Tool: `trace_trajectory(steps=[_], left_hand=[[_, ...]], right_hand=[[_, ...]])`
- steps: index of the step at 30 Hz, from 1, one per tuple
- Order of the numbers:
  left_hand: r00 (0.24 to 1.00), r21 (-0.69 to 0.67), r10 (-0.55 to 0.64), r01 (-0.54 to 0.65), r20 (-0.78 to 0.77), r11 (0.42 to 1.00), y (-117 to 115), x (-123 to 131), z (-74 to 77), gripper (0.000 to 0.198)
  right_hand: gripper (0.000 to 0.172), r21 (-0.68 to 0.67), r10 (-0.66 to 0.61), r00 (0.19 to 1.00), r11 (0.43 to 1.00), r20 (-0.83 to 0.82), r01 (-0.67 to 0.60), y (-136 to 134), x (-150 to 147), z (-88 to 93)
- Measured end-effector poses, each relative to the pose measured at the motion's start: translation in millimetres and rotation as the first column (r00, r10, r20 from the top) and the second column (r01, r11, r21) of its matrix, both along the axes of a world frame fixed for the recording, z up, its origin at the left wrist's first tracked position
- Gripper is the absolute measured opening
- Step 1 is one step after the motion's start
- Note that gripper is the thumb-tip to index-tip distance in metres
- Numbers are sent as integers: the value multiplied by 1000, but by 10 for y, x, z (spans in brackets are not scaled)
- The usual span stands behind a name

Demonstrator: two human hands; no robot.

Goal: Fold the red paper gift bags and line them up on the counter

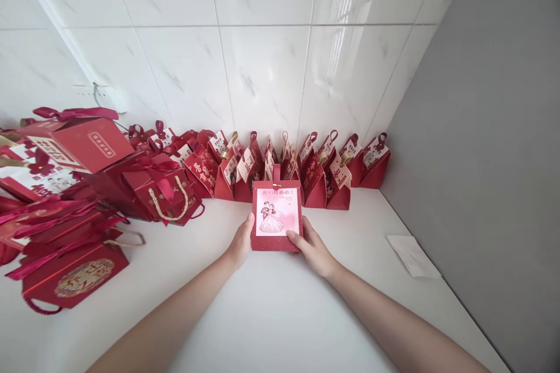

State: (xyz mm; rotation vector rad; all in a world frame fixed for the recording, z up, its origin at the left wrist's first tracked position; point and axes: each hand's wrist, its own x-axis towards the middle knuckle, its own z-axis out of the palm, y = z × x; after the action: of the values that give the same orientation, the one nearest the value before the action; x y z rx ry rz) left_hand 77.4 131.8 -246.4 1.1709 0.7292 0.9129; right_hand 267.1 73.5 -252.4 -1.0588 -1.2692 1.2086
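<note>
A small red gift box (276, 215) with a pink picture of a bride and groom on its front stands on the white table (271, 315) in the middle of the view. My left hand (241, 242) grips its left side, thumb up along the edge. On the other side, my right hand (313, 250) holds the lower right corner, with the thumb laid on the front face. Both hands are closed on the box.
A row of several small red gift boxes with tags (301, 169) lines the tiled wall behind. Larger red boxes and bags with ribbons (74, 204) are piled at the left. A white sheet of paper (412, 255) lies near the grey wall on the right.
</note>
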Motion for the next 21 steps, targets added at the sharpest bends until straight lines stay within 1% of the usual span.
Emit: trace_trajectory(steps=[2, 5, 8, 14, 16, 18, 21], left_hand=[[999, -12, 32, -31, 21, 999, 2, 14, 6, 68], [997, -12, 31, -31, 66, 999, -1, 31, 15, 65], [995, -3, 23, -23, 97, 1000, -3, 43, 18, 63], [985, 0, 85, -86, 147, 996, 13, 23, 35, 55], [987, -22, 63, -60, 145, 998, 10, -10, 49, 53], [990, -51, 23, -16, 138, 999, -4, -51, 61, 53], [993, -48, -31, 36, 115, 998, -30, -102, 62, 57]], right_hand=[[46, 0, 1, 1000, 1000, 6, -1, 7, -14, -17], [44, 16, -10, 1000, 1000, 28, 10, -1, -23, -23], [46, 17, -20, 998, 1000, 57, 19, -22, -25, -10], [51, 36, -51, 993, 998, 105, 47, -44, -41, -8], [57, 40, -46, 995, 998, 94, 43, -47, -39, -13], [61, 49, -15, 998, 999, 65, 12, -54, -24, -16], [60, 67, 65, 998, 996, 25, -66, -69, 16, -19]])
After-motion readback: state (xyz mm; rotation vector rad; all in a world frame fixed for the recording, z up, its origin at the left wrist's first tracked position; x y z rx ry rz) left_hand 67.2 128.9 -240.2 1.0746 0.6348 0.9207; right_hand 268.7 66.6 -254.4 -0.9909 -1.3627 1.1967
